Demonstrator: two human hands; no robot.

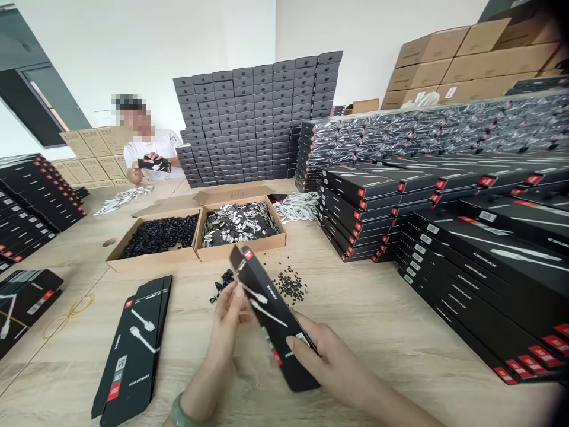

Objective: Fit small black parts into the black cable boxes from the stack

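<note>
Both hands (227, 314) (331, 353) hold a long, flat-sided black cardboard box (278, 320).

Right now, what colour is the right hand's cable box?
Black cable box with red and white, best in head view.

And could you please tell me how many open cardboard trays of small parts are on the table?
2: the left tray, holding small black pieces, and the right tray beside it, holding flat black-and-white pieces. Others may be hidden behind the stacked boxes.
</note>
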